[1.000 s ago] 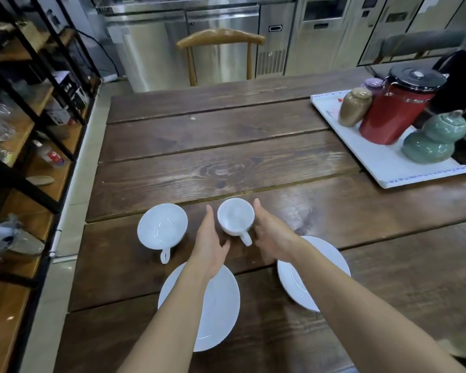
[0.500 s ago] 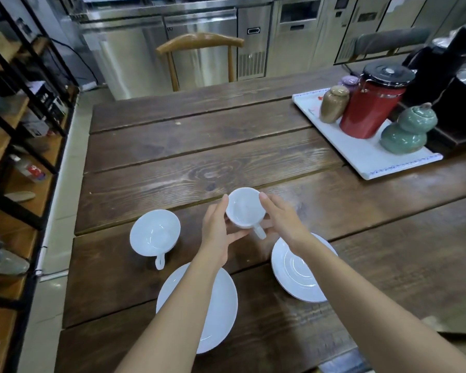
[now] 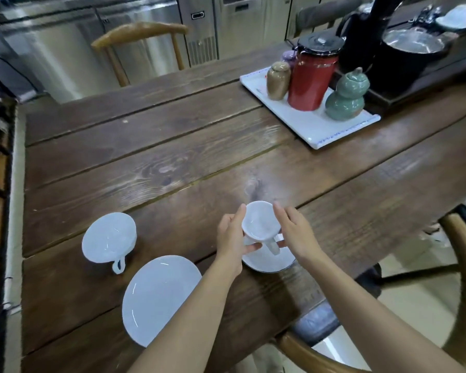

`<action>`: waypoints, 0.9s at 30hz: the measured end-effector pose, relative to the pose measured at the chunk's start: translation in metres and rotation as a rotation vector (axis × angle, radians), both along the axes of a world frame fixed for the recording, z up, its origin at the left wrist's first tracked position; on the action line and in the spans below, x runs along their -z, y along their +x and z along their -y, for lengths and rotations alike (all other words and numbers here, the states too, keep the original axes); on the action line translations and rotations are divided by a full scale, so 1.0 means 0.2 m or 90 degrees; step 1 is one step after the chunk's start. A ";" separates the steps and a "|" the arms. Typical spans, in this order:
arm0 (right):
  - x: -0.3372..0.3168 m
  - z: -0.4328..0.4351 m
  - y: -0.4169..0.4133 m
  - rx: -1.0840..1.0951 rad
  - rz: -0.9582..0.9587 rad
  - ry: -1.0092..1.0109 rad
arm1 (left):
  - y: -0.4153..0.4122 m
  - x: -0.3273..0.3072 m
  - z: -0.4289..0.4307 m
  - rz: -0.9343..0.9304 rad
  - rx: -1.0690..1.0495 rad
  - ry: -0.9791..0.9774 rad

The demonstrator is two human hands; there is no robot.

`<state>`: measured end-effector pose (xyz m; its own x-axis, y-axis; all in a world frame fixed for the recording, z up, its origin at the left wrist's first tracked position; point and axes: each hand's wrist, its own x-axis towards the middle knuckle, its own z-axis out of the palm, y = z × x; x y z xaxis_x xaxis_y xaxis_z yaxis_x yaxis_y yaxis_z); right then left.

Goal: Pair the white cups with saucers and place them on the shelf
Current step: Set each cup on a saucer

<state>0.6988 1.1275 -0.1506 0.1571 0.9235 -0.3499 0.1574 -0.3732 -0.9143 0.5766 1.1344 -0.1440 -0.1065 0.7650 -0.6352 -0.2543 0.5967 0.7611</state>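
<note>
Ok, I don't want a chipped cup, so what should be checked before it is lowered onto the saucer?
1. Grip: left hand and right hand hold the small white handled cup from both sides: ok.
2. Cup above the blue-rimmed white saucer: ok.
3. Cup level: tilted toward the camera: not ok.
4. Saucer bare where visible: ok; its centre is hidden: cannot tell.
5. Second white cup and larger white saucer lie apart, to the left: ok.
6. Saucer sits close to the edge of the dark wooden table: not ok.
</note>
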 end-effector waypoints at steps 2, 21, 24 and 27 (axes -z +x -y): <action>0.02 0.01 0.03 0.002 0.011 -0.009 | 0.03 0.01 0.01 -0.005 0.010 -0.007; -0.12 -0.13 -0.03 -0.028 0.369 0.128 | -0.28 -0.09 -0.03 -0.272 -0.018 0.110; -0.11 -0.19 -0.24 -0.123 0.320 0.150 | -0.51 -0.13 -0.02 -0.340 -0.138 0.156; -0.05 -0.22 -0.50 -0.235 0.276 0.149 | -0.75 -0.14 0.01 -0.376 -0.304 0.183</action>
<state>0.5981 1.1722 -0.1400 -0.1048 0.9887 -0.1070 0.6143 -0.0202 -0.7888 0.4258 1.1317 -0.1155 -0.7189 0.6770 -0.1577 0.0600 0.2865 0.9562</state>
